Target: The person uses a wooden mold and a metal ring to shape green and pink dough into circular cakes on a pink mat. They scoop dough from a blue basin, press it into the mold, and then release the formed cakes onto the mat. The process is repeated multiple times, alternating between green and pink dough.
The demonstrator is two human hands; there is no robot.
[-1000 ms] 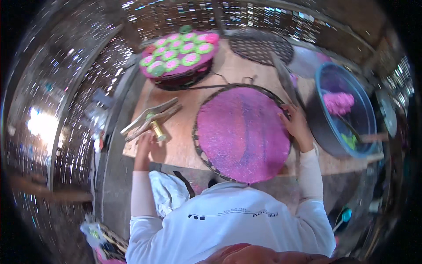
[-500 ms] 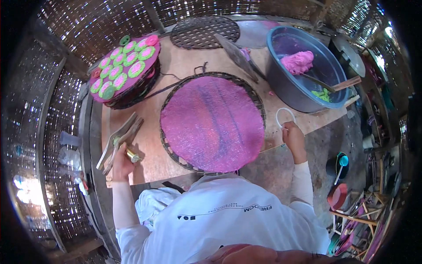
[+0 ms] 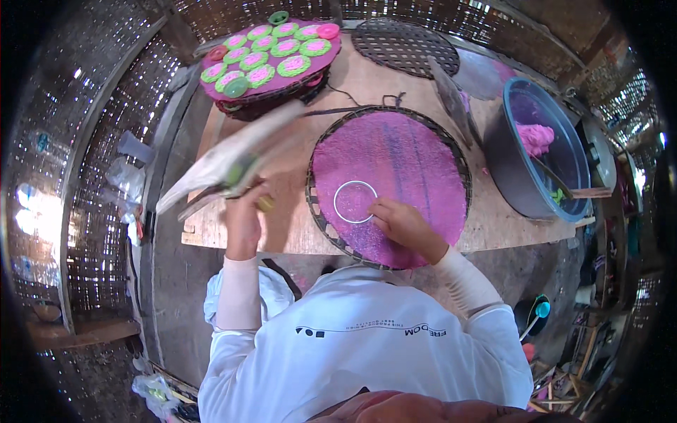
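Note:
My left hand [image 3: 245, 215] grips a wooden hand press [image 3: 236, 158] with two long arms, raised over the table's left side. The press is blurred; some green and a yellowish cylinder show near my fingers. My right hand [image 3: 405, 224] pinches a thin white ring [image 3: 336, 204] by its right side. The ring is over the left part of a pink cloth [image 3: 395, 158]; whether it touches cannot be told. That cloth covers a round woven tray [image 3: 467, 180] in front of me.
At the back left, a pink-covered tray [image 3: 331, 60] carries several green-and-pink strand rounds [image 3: 285, 47]. A blue-grey basin [image 3: 518, 180] at right holds pink dough [image 3: 536, 139], some green dough and a wooden-handled tool. Behind are a woven tray [image 3: 405, 48] and a flat board [image 3: 451, 95].
My right hand has brought the ring from beside the tray to above the pink cloth. My left hand has lifted the wooden press off the table's left side. The view has shifted left.

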